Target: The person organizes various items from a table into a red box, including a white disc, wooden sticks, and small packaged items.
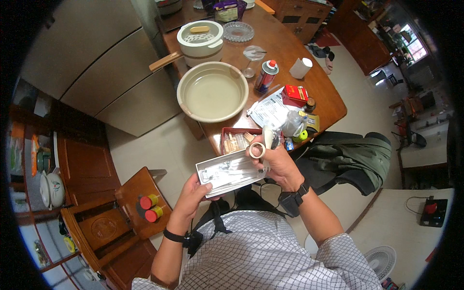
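Observation:
My left hand (195, 190) grips the near left corner of a white rectangular box (201, 177), thumb over its rim. The box is tilted in front of me, by the table's front edge. Inside lie several small shiny things (226, 168), too washed out to name surely. Over the box's right end, my right hand (281, 161) is closed around a few utensils. A cream ring (257, 150) and a white rounded handle (268, 136) stick out of it; whether they belong to one tool I cannot tell. Metal ends show below the fingers.
Behind the box, a red tray (225, 136) holds wooden cutlery. A wide basin (214, 115) of cloudy liquid, a lidded pot (197, 47), a gas canister (266, 77) and a red box (294, 95) stand on the wooden table (319, 94). A chair with a jacket (357, 159) is at right.

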A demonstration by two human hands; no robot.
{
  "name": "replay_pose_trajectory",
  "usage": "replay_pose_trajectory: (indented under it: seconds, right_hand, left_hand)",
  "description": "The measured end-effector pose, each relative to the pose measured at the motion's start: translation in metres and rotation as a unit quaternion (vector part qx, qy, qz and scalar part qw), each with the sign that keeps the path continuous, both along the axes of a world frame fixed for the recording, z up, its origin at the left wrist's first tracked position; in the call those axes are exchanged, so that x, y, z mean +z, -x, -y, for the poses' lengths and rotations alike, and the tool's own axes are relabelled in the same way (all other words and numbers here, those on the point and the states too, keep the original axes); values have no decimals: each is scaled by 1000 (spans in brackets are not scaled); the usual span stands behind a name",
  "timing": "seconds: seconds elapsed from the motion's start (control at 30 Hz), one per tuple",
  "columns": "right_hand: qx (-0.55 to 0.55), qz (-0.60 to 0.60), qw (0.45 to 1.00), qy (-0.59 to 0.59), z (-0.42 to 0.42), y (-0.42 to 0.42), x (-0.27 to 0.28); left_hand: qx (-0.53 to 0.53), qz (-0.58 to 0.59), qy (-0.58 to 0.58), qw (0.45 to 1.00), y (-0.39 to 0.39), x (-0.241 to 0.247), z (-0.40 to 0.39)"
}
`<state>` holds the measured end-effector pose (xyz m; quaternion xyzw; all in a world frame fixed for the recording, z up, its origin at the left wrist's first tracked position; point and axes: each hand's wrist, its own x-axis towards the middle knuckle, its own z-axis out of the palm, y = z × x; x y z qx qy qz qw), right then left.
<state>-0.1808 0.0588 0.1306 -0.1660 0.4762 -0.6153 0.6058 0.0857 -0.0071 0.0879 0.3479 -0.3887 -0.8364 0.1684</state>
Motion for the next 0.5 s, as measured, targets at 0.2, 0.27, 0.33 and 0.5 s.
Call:
replay_pose_trajectory:
  seconds: [0.2, 0.27, 0.33, 0.5]
  right_hand:
    - [-11, 84, 996, 11, 1, 2, -5]
    - [-25, 108, 994, 17, 1, 7, -9]
    - [-49, 94, 993, 42, -1, 17, -7]
    - [-149, -82, 983, -62, -20, 46, -7]
  left_hand:
    - [-3, 6, -5, 1000, 1, 4, 3]
    - [0, 8, 0, 1000, 0, 1, 3]
    - [6, 7, -2, 1000, -2, 0, 5]
    - [41, 35, 5, 999, -15, 1, 10]
